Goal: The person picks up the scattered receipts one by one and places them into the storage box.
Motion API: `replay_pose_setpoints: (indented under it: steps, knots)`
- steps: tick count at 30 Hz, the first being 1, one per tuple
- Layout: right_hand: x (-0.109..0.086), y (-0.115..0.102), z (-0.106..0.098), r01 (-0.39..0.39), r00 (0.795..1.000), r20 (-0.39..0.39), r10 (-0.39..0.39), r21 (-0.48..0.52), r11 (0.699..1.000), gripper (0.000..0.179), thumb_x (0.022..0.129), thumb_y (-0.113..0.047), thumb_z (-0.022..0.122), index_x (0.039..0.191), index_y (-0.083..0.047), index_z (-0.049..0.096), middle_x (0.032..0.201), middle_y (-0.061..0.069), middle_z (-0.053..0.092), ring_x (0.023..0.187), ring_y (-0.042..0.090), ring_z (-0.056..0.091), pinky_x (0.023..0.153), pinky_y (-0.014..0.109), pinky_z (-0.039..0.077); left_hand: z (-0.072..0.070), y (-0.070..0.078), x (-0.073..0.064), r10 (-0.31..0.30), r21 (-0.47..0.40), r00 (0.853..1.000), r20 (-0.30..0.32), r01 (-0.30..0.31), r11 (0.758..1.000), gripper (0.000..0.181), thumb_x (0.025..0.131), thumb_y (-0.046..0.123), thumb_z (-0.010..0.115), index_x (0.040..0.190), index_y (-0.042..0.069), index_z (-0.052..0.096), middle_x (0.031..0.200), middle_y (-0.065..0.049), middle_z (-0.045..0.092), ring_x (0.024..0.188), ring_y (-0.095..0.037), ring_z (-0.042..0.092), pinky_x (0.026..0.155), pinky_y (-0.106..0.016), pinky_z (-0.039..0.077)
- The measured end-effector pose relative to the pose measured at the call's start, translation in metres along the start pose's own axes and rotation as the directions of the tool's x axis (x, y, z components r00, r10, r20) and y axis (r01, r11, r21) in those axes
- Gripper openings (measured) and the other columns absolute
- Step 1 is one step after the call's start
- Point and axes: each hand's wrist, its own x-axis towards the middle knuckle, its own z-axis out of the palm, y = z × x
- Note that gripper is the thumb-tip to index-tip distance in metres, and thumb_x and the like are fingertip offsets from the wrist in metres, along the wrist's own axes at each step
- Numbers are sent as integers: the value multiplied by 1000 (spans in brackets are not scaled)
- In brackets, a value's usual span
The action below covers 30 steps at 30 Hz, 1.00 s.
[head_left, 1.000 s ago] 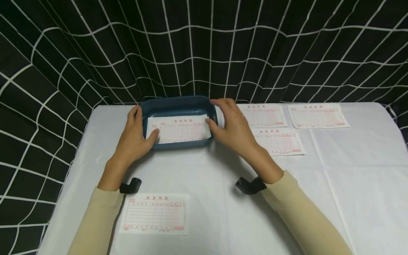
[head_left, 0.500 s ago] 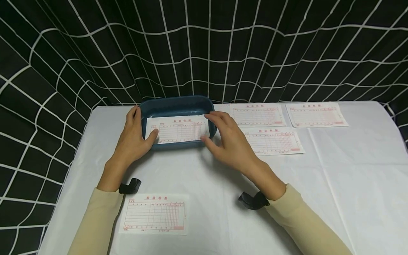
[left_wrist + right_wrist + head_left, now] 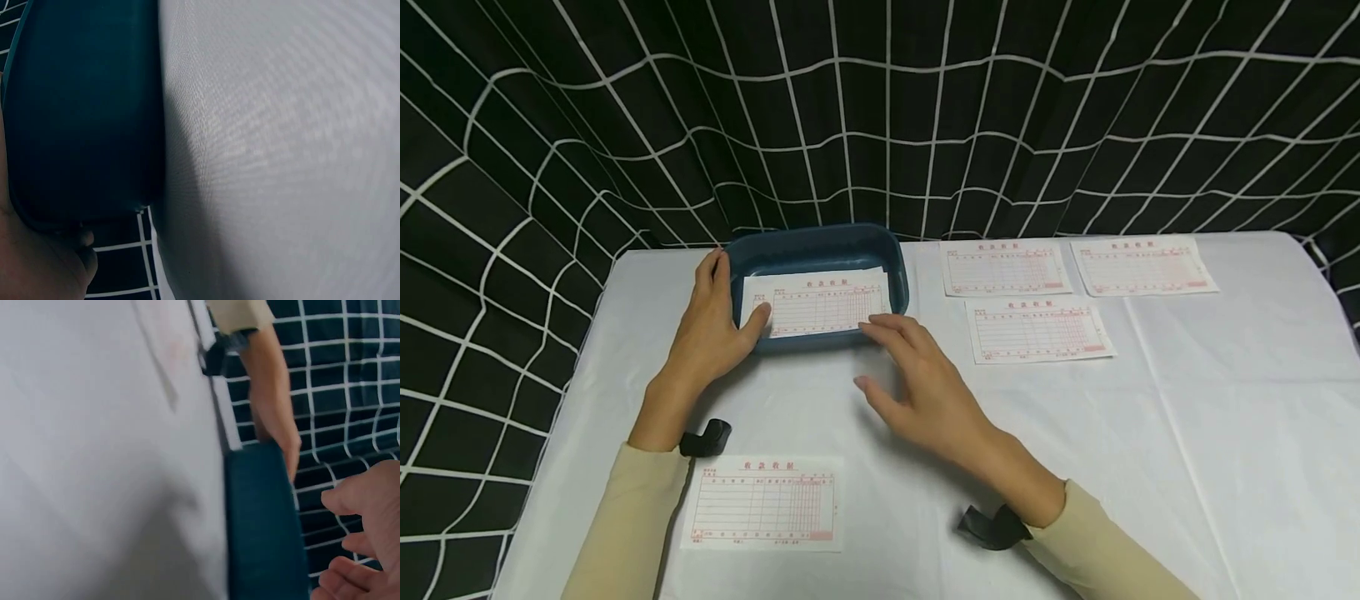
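A dark blue plastic bin (image 3: 820, 242) stands near the table's back edge, with a red-printed receipt slip (image 3: 820, 307) lying inside. My left hand (image 3: 706, 329) grips the bin's left end, thumb over the front rim and fingers along the outer side. The left wrist view shows the bin's front wall (image 3: 81, 112) filling the left part. Off the bin's front right corner is my right hand (image 3: 936, 400), fingers spread and holding nothing; its fingertips overlap the front rim in the head view. In the right wrist view its fingers (image 3: 353, 499) are apart beside the bin (image 3: 262, 519).
One receipt slip (image 3: 763, 504) lies at the front left, near the left forearm. Three more, a back slip (image 3: 1006, 268), a far right slip (image 3: 1144, 265) and a nearer slip (image 3: 1041, 332), lie right of the bin. A black grid-patterned curtain (image 3: 865, 108) hangs behind the white-covered table.
My right hand has left the bin's right end and moved toward the front, uncovering the slips on the right. The left hand and the bin stay nearly in place.
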Motion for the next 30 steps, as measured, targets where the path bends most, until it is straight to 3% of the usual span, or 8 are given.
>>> replay_pose_setpoints:
  steps: [17, 30]
  knots:
    - [-48, -17, 30, -42, 985, 166, 49, -45, 998, 54, 95, -26, 78, 144, -9, 62, 147, 6, 59, 141, 22, 57, 117, 41, 49, -1, -2, -2, 6, -14, 1000, -1, -6, 1000, 94, 101, 37, 62, 167, -7, 11, 177, -21, 9, 163, -42, 23, 129, -60, 29]
    - [-62, -37, 54, 29, 980, 198, -14, -72, 997, 49, 92, -30, 81, 134, -10, 67, 130, 2, 65, 124, 19, 61, 109, 37, 52, 1, -2, 1, 30, -14, 1000, -4, -30, 999, 93, 101, 35, 63, 166, -9, 13, 176, -23, 11, 162, -43, 24, 129, -60, 30]
